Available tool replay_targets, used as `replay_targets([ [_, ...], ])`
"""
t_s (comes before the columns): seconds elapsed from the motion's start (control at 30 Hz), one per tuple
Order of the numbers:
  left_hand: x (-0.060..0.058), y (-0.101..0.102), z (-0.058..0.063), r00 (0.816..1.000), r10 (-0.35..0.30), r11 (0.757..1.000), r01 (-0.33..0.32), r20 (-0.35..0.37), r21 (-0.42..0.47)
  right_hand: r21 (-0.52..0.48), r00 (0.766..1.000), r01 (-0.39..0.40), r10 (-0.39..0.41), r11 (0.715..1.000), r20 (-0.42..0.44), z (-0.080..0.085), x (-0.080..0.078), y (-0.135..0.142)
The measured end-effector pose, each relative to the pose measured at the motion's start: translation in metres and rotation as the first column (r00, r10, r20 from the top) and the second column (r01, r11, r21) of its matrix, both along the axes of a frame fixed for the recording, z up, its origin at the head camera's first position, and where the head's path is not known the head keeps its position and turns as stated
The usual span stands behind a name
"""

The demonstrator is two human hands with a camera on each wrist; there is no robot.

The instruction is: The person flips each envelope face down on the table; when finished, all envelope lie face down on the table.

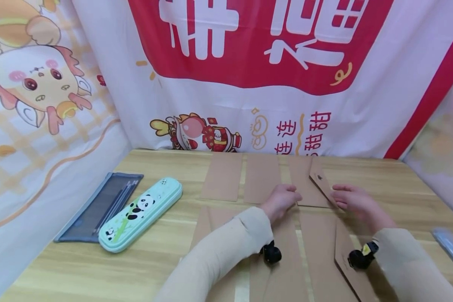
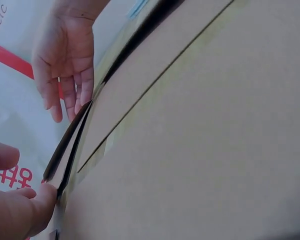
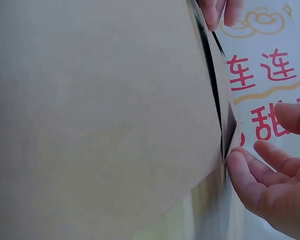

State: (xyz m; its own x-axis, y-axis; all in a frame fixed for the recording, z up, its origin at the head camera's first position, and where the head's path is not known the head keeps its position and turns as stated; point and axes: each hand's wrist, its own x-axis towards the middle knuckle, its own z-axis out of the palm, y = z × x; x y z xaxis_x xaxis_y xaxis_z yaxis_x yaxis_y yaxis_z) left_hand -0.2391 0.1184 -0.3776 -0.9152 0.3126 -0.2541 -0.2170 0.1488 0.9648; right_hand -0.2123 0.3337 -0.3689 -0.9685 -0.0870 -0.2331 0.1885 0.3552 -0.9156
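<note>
A brown kraft-paper envelope (image 1: 305, 186) with a dark-edged flap lies at the back right of the wooden table. Its near left corner is touched by my left hand (image 1: 281, 201), whose thumb stands away from the fingers in the left wrist view. My right hand (image 1: 356, 203) touches the right corner by the flap with its fingertips (image 3: 236, 162), thumb apart. Two more envelopes, a middle one (image 1: 262, 178) and a left one (image 1: 222, 176), lie flat in the same row. Nearer me, another row of envelopes (image 1: 318, 251) is partly hidden by my forearms.
A mint panda pencil case (image 1: 141, 214) lies on the left of the table (image 1: 166, 268), partly over a blue mesh zip pouch (image 1: 98, 209). A blurred pale-blue item (image 1: 451, 247) is at the right edge. A printed cloth (image 1: 219, 100) hangs behind the table.
</note>
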Motion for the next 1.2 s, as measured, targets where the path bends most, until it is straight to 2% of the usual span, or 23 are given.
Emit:
replay_targets([
  [0.2,-0.001,-0.001,-0.002,0.996,0.066,0.998,-0.067,-0.058,-0.014,-0.003,0.999,-0.032,0.032,0.999,0.01,0.001,-0.004,-0.005],
  [0.33,-0.002,-0.002,0.001,0.983,0.104,0.993,-0.112,-0.149,-0.04,0.007,0.998,-0.055,0.055,0.998,0.007,0.003,-0.006,-0.011],
  [0.5,-0.003,-0.01,0.009,0.945,0.112,0.984,-0.149,-0.306,-0.1,-0.012,0.996,-0.09,0.09,0.996,0.005,0.004,-0.007,-0.021],
  [0.67,-0.003,-0.02,0.016,0.903,0.121,0.983,-0.165,-0.413,-0.074,-0.057,0.991,-0.132,0.133,0.99,0.006,0.004,-0.007,-0.034],
  [0.77,-0.005,-0.027,0.018,0.896,0.131,0.988,-0.154,-0.425,-0.019,-0.094,0.989,-0.148,0.149,0.985,0.004,0.003,-0.008,-0.043],
  [0.93,-0.007,-0.034,0.023,0.901,0.138,0.99,-0.13,-0.411,0.048,-0.146,0.982,-0.185,0.187,0.972,-0.002,0.0,-0.01,-0.053],
  [1.2,-0.006,-0.034,0.04,0.894,0.099,0.995,-0.094,-0.437,0.033,-0.203,0.972,-0.23,0.234,0.952,-0.005,-0.001,-0.01,-0.068],
])
